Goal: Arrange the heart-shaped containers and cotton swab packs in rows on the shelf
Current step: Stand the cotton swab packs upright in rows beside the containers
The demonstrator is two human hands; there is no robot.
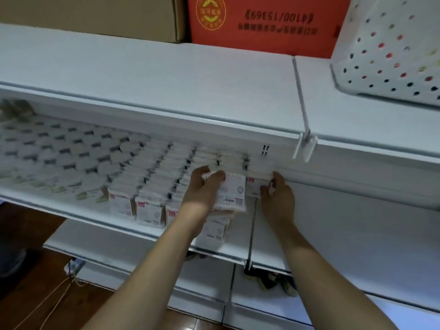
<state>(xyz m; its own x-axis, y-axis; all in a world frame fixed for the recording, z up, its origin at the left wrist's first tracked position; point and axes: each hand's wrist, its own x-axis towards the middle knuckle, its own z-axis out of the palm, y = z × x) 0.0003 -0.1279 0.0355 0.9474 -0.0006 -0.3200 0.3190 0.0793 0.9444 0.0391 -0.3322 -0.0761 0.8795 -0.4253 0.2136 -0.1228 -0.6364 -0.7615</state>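
Observation:
Heart-shaped containers [69, 153] fill the left part of the white middle shelf [78, 214] in tight rows. To their right stand rows of cotton swab packs [152, 208], upright and front to back. My left hand [204, 186] grips a small stack of swab packs [234, 194] held above the shelf's right end. My right hand [277, 194] pinches another swab pack [256, 184] at the far right of the shelf, against the side panel. The whole view is motion-blurred.
The top shelf [166, 75] carries a brown carton [95, 15], a red carton [262, 22] and a white perforated basket [390, 48]. A metal divider hook [303, 110] juts over its front edge. Lower shelves and a wooden floor with a cord lie below.

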